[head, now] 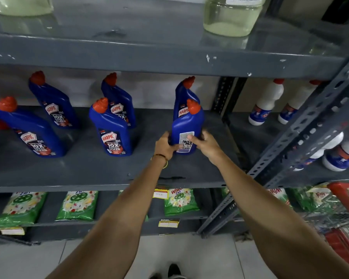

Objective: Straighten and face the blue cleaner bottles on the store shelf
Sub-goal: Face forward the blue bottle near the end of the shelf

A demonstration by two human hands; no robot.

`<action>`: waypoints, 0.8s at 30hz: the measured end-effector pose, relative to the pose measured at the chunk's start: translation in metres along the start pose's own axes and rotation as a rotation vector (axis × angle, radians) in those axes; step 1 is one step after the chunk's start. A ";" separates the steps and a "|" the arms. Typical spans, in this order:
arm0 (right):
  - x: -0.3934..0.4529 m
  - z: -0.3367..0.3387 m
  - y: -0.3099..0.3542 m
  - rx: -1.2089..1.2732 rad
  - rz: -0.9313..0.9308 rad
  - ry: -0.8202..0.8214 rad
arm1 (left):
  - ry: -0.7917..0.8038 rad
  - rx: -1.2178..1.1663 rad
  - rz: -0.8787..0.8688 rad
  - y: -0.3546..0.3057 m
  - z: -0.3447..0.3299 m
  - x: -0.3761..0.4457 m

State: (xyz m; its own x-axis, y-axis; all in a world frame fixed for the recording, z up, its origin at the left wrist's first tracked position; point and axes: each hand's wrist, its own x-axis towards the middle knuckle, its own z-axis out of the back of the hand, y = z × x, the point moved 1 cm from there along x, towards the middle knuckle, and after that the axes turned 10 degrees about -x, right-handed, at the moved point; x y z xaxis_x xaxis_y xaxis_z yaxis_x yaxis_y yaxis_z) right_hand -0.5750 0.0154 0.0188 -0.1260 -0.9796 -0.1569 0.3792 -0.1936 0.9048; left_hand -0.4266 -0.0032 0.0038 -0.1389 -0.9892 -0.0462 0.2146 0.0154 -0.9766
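I have both hands on one blue bottle [184, 129] right of centre in the frame, standing on the grey middle shelf [89, 170]. My left hand [165, 146] wraps its left side and my right hand [207, 144] its right side, thumbs across the front, so both grips are clamped on it. The bottle stands upright with its white back label and barcode turned toward me, red cap [193, 106] at the top. A gold bangle [161, 158] sits on my left wrist.

Just behind it, touching or nearly so, stands a second bottle [182, 97] with part of its front logo showing past the held one. At centre frame a front bottle [113, 131] faces me with its logo readable, and another [119, 99] stands close behind it, partly hidden. Toward the left a fifth bottle [31, 131] sits forward and a sixth [52, 101] further back; both show their fronts and appear to lean leftward, though the wide lens may cause that.

On the right, past the upright post [302, 141], white bottles [267, 103] with red caps stand in the next bay. Jars [232, 17] of pale liquid sit on the top shelf in the upper frame. Green bags [77, 204] lie on the shelf below, and a red trolley [343, 218] shows at lower right.
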 end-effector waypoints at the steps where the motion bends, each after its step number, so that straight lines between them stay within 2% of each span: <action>1: 0.000 0.001 0.000 -0.005 0.013 0.002 | -0.001 0.003 -0.006 -0.001 0.000 0.000; 10: -0.001 0.014 0.019 0.128 0.095 -0.054 | -0.045 -0.126 -0.067 -0.019 0.001 -0.003; 14: -0.003 0.006 0.021 0.091 0.073 -0.025 | -0.114 0.038 -0.116 -0.022 -0.005 -0.009; 17: -0.002 -0.002 0.019 0.116 0.029 -0.092 | -0.139 0.107 -0.108 -0.019 -0.009 -0.015; 20: -0.003 -0.006 0.020 0.173 -0.005 -0.176 | -0.068 0.000 -0.069 -0.016 -0.006 -0.016; 24: -0.008 0.003 0.024 0.162 0.027 -0.166 | 0.181 -0.326 0.101 -0.017 0.016 -0.015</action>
State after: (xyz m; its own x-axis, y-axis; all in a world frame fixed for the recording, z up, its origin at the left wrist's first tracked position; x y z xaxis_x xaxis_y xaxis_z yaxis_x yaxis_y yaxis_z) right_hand -0.5671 0.0190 0.0429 -0.2715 -0.9594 -0.0766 0.2336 -0.1429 0.9618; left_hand -0.4129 0.0089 0.0249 -0.3077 -0.9390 -0.1539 -0.0787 0.1863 -0.9793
